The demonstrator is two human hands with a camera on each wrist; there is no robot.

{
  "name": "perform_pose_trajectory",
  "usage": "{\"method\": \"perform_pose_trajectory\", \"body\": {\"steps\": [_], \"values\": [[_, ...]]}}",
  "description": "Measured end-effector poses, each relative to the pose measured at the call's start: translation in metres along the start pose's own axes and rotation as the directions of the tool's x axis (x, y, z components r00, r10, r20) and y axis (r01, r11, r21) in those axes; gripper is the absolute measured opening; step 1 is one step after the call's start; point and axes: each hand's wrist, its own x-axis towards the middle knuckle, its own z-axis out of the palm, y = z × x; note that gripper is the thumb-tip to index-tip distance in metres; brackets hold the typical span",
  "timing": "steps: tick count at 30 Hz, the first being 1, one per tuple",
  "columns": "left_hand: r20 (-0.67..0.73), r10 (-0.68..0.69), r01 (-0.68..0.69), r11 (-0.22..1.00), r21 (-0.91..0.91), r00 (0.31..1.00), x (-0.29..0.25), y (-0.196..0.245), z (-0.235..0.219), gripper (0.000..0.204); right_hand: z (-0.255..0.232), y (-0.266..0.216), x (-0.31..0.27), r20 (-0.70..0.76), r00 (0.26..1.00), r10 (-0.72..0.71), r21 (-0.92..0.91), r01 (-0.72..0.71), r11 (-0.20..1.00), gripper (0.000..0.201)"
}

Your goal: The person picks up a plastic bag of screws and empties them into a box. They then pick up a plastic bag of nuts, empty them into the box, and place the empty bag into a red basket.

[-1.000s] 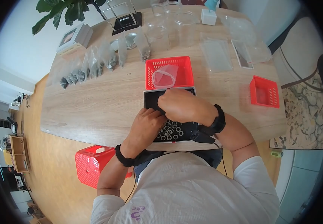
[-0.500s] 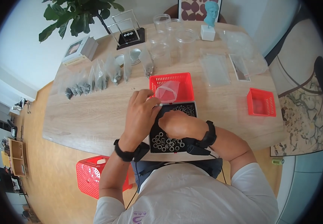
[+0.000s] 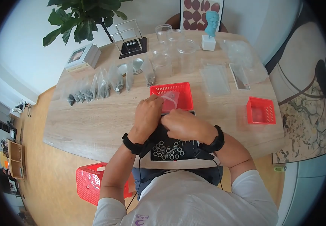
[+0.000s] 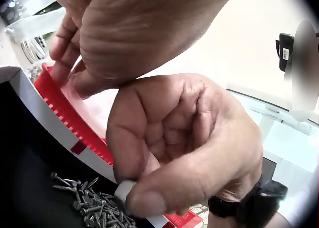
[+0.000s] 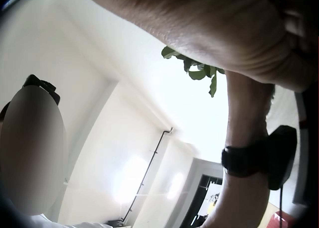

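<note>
My left hand (image 3: 148,115) is at the rim of a clear plastic bag (image 3: 172,98), its fingers and thumb gripping the edge in the left wrist view. The bag lies in a red basket (image 3: 185,89). My right hand (image 3: 187,126) hovers over a black-lined box (image 3: 156,132), fingers curled in. Between its thumb and index finger, a small pale metal piece (image 4: 123,190) is pinched, mostly covered by the thumb. Loose screws (image 4: 102,208) lie in the box beneath, and several metal nuts (image 3: 166,151) sit in its near part.
Filled plastic bags (image 3: 102,88) stand in a row at the left, before metal lids (image 3: 137,65). Clear jars (image 3: 185,54) stand behind the basket. Flat plastic bags (image 3: 215,79) lie to the right, and a second red basket (image 3: 261,111) is near the right edge.
My left hand has moved from beside the box to the bag's rim. My right hand has lifted away from low over the nuts towards the box's far side. The head view has tilted slightly up.
</note>
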Motion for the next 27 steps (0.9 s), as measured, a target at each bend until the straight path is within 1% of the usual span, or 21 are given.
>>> {"method": "perform_pose_trajectory", "body": {"steps": [1, 2, 3, 4, 5, 7, 8, 9, 10, 11, 13, 14, 16, 18, 20, 22, 23, 25, 26, 27], "values": [[-0.007, -0.001, 0.001, 1.0, 0.001, 1.0, 0.001, 0.002, -0.002, 0.016, -0.005, 0.005, -0.001, -0.055, 0.998, 0.028, 0.023, -0.027, 0.999, 0.011], [-0.01, -0.017, 0.016, 0.997, -0.08, 1.0, 0.002, 0.006, -0.006, 0.017, -0.014, 0.007, -0.004, -0.055, 0.998, 0.025, 0.017, -0.024, 1.0, 0.011], [-0.012, -0.034, 0.032, 0.987, -0.161, 0.999, 0.002, 0.009, -0.009, 0.019, -0.025, 0.007, -0.009, -0.132, 0.991, 0.017, 0.075, -0.007, 0.997, 0.011], [-0.017, -0.038, 0.035, 0.986, -0.161, 0.999, 0.003, 0.01, -0.011, 0.019, -0.032, 0.008, -0.011, -0.208, 0.978, 0.014, 0.132, 0.014, 0.991, 0.011], [-0.001, -0.017, 0.017, 0.985, -0.173, 1.0, 0.004, 0.011, -0.013, 0.021, -0.035, 0.011, -0.009, -0.205, 0.979, 0.01, 0.129, 0.017, 0.991, 0.011], [0.013, 0.001, 0.001, 0.982, -0.187, 1.0, 0.005, 0.011, -0.014, 0.023, -0.039, 0.015, -0.007, -0.372, 0.927, 0.042, 0.208, 0.039, 0.977, 0.011], [0.04, 0.014, -0.006, 0.981, -0.194, 0.999, 0.005, 0.011, -0.013, 0.025, -0.04, 0.015, -0.005, -0.369, 0.929, 0.04, 0.207, 0.04, 0.978, 0.011], [0.069, 0.028, -0.014, 0.979, -0.201, 0.997, 0.005, 0.01, -0.013, 0.028, -0.039, 0.015, -0.003, -0.41, 0.907, 0.095, 0.265, 0.019, 0.964, 0.012], [0.069, 0.027, -0.012, 0.979, -0.201, 0.997, 0.005, 0.011, -0.014, 0.028, -0.038, 0.015, -0.001, -0.447, 0.881, 0.152, 0.324, 0.001, 0.946, 0.013], [0.085, 0.014, 0.003, 0.98, -0.201, 0.996, 0.006, 0.013, -0.014, 0.029, -0.035, 0.016, 0.002, -0.446, 0.882, 0.152, 0.324, 0.001, 0.946, 0.013], [0.1, 0.003, 0.017, 0.98, -0.199, 0.995, 0.007, 0.013, -0.013, 0.031, -0.028, 0.02, 0.007, -0.544, 0.824, 0.157, 0.337, 0.044, 0.94, 0.015], [0.081, 0.007, 0.009, 0.98, -0.197, 0.997, 0.006, 0.012, -0.012, 0.031, -0.027, 0.021, 0.008, -0.544, 0.824, 0.158, 0.338, 0.043, 0.94, 0.015], [0.064, 0.011, 0.001, 0.98, -0.197, 0.998, 0.007, 0.012, -0.013, 0.031, -0.026, 0.023, 0.009, -0.602, 0.786, 0.141, 0.288, 0.048, 0.957, 0.017], [0.116, -0.029, 0.056, 0.971, -0.232, 0.993, 0.01, 0.013, -0.019, 0.032, -0.031, 0.023, 0.007, -0.598, 0.787, 0.155, 0.288, 0.031, 0.957, 0.018], [0.092, -0.013, 0.034, 0.971, -0.235, 0.996, 0.011, 0.009, -0.018, 0.032, -0.035, 0.022, 0.005, -0.594, 0.787, 0.167, 0.289, 0.015, 0.957, 0.019], [0.07, 0.004, 0.013, 0.971, -0.238, 0.998, 0.011, 0.007, -0.019, 0.032, -0.035, 0.021, 0.003, -0.583, 0.791, 0.186, 0.181, -0.098, 0.979, 0.018], [0.059, 0.013, 0.001, 0.973, -0.23, 0.998, 0.011, 0.006, -0.02, 0.031, -0.032, 0.025, 0.003, -0.581, 0.791, 0.19, 0.184, -0.1, 0.978, 0.018], [0.059, 0.019, -0.005, 0.974, -0.225, 0.998, 0.006, 0.011, -0.025, 0.03, -0.023, 0.036, 0.007, -0.541, 0.824, 0.168, 0.206, -0.064, 0.976, 0.018], [-0.019, -0.004, -0.001, 0.973, -0.229, 1.0, 0.0, 0.019, -0.031, 0.027, -0.023, 0.037, 0.007, -0.536, 0.826, 0.177, 0.216, -0.068, 0.974, 0.018], [-0.093, -0.027, 0.004, 0.972, -0.234, 0.995, -0.005, 0.025, -0.036, 0.025, -0.024, 0.037, 0.006, -0.549, 0.824, 0.14, 0.186, -0.043, 0.982, 0.018]]}}
